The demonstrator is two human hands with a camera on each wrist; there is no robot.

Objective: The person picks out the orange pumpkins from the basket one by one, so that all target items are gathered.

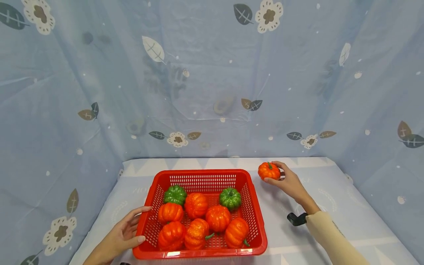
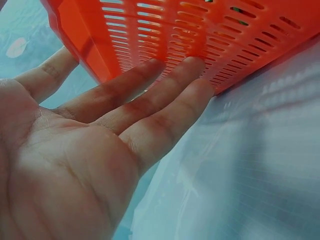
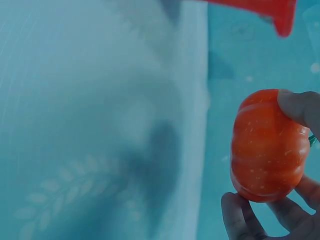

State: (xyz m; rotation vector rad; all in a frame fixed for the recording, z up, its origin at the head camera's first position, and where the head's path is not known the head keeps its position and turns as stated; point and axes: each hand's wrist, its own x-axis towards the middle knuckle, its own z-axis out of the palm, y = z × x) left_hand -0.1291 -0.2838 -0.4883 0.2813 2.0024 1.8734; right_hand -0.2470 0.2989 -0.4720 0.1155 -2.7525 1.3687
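My right hand [image 1: 291, 186] holds a small orange toy pumpkin [image 1: 269, 171] with a green stem, pinched between thumb and fingers to the right of the basket's far corner. In the right wrist view the pumpkin [image 3: 270, 145] appears raised off the cloth. A red plastic basket [image 1: 198, 253] with slotted walls holds several orange pumpkins [image 1: 218, 218] and two green ones, one green pumpkin [image 1: 175, 195] at the back left and another [image 1: 230, 198] at the right. Against the basket's left side rests my left hand [image 1: 123, 233]; the left wrist view shows its fingers [image 2: 170, 100] extended along the slotted wall.
A pale patterned cloth [image 1: 285, 235] covers the table. Blue flowered curtains [image 1: 205, 81] enclose it at the back and both sides. A black wrist-camera mount [image 1: 297, 219] sticks out from the right wrist.
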